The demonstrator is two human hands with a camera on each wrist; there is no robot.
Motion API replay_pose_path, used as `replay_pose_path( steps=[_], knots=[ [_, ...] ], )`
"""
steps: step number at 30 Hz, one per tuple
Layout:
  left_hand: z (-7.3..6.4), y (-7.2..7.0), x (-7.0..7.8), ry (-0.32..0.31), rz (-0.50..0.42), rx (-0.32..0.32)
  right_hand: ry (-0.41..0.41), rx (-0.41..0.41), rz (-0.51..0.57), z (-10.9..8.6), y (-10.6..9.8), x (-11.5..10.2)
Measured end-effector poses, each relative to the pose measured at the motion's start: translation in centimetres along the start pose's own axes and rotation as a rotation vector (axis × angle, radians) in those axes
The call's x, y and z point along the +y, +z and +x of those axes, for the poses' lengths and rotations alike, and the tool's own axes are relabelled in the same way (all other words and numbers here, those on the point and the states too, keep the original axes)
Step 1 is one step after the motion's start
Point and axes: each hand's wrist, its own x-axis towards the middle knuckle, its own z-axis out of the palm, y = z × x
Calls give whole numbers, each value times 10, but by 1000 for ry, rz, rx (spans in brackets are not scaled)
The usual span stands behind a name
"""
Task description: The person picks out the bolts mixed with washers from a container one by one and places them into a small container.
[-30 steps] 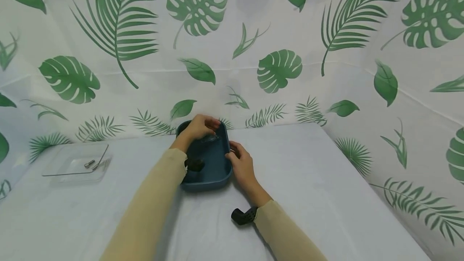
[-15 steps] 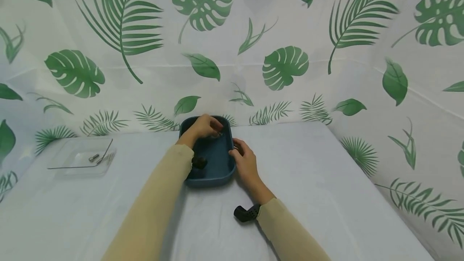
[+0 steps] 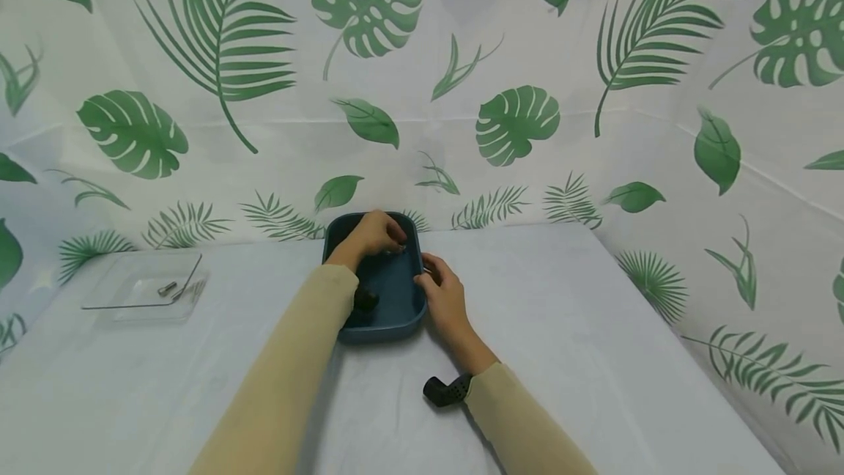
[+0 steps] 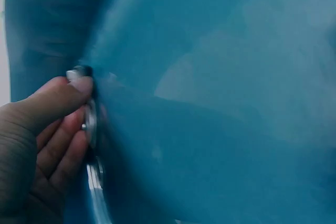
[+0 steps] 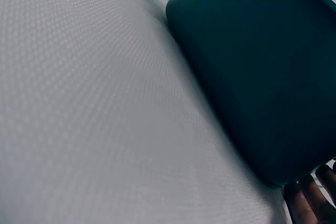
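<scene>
A dark blue, deep rectangular bin (image 3: 394, 303) stands on the white-covered table near the back wall. My left hand (image 3: 374, 234) reaches inside over its left side, low at the far end. In the left wrist view, this hand's thumb and index finger pinch a small shiny metal part (image 4: 79, 73); its exact kind cannot be told. More shiny metal pieces (image 4: 95, 182) lie along the bin wall beneath the fingers. My right hand (image 3: 447, 300) holds the bin's right side, thumb at the rim. In the right wrist view its fingertips (image 5: 302, 208) touch the bin's outer corner.
To the left lies a shallow clear plastic tray (image 3: 119, 284), with a small metal cylinder (image 3: 167, 289) and a long bent metal rod (image 3: 132, 306) on it. A leaf-patterned sheet (image 3: 422, 123) rises behind the table. Black wrist cameras (image 3: 445, 391) sit at my cuffs.
My left hand has dipped lower into the far end of the bin, and its fingers have closed together. The right hand keeps its place at the bin's side. The head view has shifted slightly.
</scene>
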Motion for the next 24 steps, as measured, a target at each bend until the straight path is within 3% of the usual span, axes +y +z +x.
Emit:
replay_pose_path(
  steps=[12, 24],
  knots=[
    [6, 6, -2, -13, 47, 42, 11, 4, 7, 0, -1, -1],
    [3, 0, 2, 48, 90, -12, 4, 5, 1, 1, -1, 0]
  ],
)
